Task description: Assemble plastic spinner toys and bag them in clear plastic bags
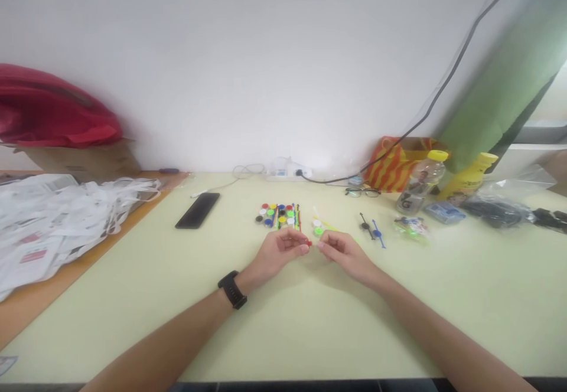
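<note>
Both hands meet over the middle of the pale green table [287, 321]. My left hand [280, 251], with a black watch on its wrist, pinches a small red piece [308, 242] at its fingertips. My right hand [343, 252] is curled closed right beside it, its fingertips almost touching the red piece; what it holds, if anything, is too small to tell. Just beyond the hands lies a cluster of small coloured round pieces and thin sticks [279, 215], and a white and a green piece [318, 228].
A black phone [197, 210] lies at the left. A black stick piece [365, 225] and a blue stick piece [378, 234], glasses [362, 192], bottles [420, 188], plastic bags and a power strip [283, 173] are at the back right. White bags [66, 215] pile at the left.
</note>
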Available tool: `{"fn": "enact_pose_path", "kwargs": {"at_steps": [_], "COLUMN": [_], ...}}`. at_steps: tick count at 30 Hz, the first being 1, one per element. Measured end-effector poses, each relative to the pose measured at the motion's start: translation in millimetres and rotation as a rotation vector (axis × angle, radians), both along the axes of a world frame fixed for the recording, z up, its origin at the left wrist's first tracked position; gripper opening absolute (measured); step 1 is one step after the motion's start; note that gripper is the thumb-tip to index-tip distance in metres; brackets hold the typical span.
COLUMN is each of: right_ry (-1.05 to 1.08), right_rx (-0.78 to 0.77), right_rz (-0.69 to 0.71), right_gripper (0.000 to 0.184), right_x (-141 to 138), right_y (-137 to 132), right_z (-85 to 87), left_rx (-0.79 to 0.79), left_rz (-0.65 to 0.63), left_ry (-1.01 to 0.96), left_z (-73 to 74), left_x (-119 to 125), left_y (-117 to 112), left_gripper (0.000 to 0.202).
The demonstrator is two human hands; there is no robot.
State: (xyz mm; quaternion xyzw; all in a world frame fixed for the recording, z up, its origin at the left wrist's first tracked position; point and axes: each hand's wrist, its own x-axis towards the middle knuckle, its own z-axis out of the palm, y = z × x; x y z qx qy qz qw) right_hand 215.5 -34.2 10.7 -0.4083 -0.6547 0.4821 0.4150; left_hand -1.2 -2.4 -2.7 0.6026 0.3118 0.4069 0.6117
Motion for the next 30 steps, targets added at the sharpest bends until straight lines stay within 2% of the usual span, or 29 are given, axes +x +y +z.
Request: {"fn": "enact_pose_path", "kwargs": {"at_steps": [8, 14, 19, 23, 26, 30], "right_ry": [-0.052, -0.103, -0.14, -0.203, -0.239, -0.365], "right_rx": [0.046, 0.07, 0.131, 0.185, 0.272, 0.461], "right_rz": [0.063, 0.062, 0.018, 0.028, -0.055, -0.322], "right_gripper": [0.039, 0.039, 0.025, 0.022, 0.023, 0.02], "right_x": [-1, 0, 0, -2, 2, 29], "right_y": [-1, 1, -2, -6, -2, 18], "right_z": [-3.8, -8.7, -9.8, -8.2, -5.7, -6.8], "left_rx": [0.005, -0.015, -0.02, -0.028, -0.027, -0.034], "left_rz": [-0.065, -0.055, -0.073, -0.097, -0.091, -0.05], "left_ry": [0.02, 0.034, 0.031, 0.054, 0.073, 0.124], "left_z": [-0.1, -0.2, 2.9, 2.5, 1.2, 0.7], "left_x": [-1, -1, -1, 0, 2, 3], "left_y": [-2, -2, -3, -4, -3, -2], "left_gripper": [0.027, 0.028, 0.029, 0.031, 0.042, 0.043]}}
